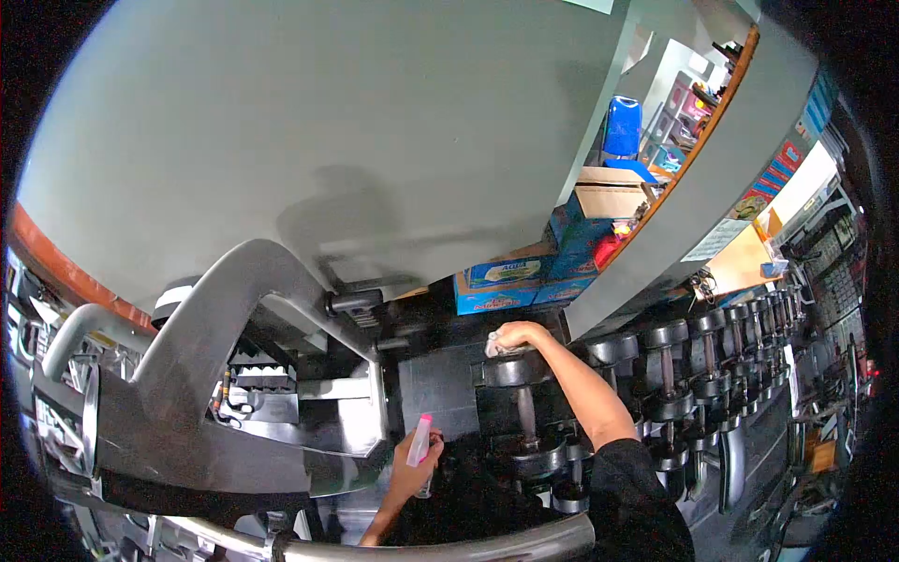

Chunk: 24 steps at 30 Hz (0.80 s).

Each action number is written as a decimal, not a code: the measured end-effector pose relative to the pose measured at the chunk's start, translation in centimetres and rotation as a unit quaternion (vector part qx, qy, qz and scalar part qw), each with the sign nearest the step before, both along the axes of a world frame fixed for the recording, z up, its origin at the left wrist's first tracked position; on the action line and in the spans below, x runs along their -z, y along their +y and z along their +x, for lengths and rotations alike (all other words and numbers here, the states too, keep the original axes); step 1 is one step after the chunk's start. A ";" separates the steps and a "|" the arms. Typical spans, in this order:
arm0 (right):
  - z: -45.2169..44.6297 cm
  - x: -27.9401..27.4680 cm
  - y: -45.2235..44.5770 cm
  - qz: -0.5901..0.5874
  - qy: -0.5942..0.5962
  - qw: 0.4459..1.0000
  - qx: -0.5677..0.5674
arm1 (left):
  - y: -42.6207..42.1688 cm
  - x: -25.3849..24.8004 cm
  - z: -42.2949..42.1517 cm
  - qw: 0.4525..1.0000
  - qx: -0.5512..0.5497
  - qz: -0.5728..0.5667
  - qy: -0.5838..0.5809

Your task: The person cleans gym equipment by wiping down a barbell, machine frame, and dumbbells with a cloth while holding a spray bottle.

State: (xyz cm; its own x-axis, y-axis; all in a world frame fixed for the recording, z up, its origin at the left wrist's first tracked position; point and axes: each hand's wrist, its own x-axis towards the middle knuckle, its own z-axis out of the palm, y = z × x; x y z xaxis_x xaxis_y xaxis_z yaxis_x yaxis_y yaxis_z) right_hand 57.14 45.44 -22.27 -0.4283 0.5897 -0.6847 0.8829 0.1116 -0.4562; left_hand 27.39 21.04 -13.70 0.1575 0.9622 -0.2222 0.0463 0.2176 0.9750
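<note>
My right hand (517,335) is closed on a crumpled pale cloth (493,345), at the top end of a large black dumbbell (520,373) on the rack. The dumbbell's grey handle runs down to its other round head. Lower and to the left, my left hand (418,461) is wrapped round a clear spray bottle (420,446) with a pink tip, held over the dark floor beside the dumbbells. The bottle's lower part is partly hidden by my fingers.
A row of black dumbbells (667,370) stretches right on a rack. A big grey exercise machine (187,375) stands at the left. Blue cardboard boxes (501,298) sit by the grey wall (375,112). A metal bar (449,551) crosses the bottom foreground.
</note>
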 end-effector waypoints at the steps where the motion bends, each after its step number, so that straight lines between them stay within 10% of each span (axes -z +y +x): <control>1: -1.0 -4.3 -0.9 -0.036 0.079 0.996 -0.020 | 0.0 -0.2 0.1 1.000 -0.003 -0.001 0.001; 5: 0.4 1.3 -1.1 -0.107 0.325 0.939 0.024 | 0.0 -0.6 0.6 1.000 -0.018 -0.024 0.005; 11: 4.8 0.4 -0.5 -0.043 -0.171 0.984 -0.015 | -0.1 -1.0 0.2 0.999 -0.013 -0.038 0.010; 15: 1.7 -0.8 -0.2 0.051 -0.083 0.993 -0.068 | -0.1 -0.7 0.4 0.999 -0.013 -0.032 0.031; 17: 1.0 0.5 -0.6 -0.077 0.276 0.958 0.006 | 0.1 -0.5 0.8 0.999 -0.005 -0.026 0.036; 20: 0.7 -1.9 -2.7 -0.152 0.377 0.907 0.113 | 0.5 -0.7 1.6 0.999 0.013 -0.027 0.022; 24: 4.2 1.0 -0.1 0.011 0.133 0.982 -0.131 | 0.5 -1.2 1.8 0.999 0.037 0.007 0.022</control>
State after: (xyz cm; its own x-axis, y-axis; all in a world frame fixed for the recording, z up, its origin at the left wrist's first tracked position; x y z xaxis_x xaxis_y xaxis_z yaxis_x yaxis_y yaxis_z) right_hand 61.38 45.30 -23.23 -0.7292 0.4494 -0.5160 0.6725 0.3314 -0.6617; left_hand 29.20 21.53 -12.49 0.2187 0.9514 -0.2167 0.1047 0.1980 0.9746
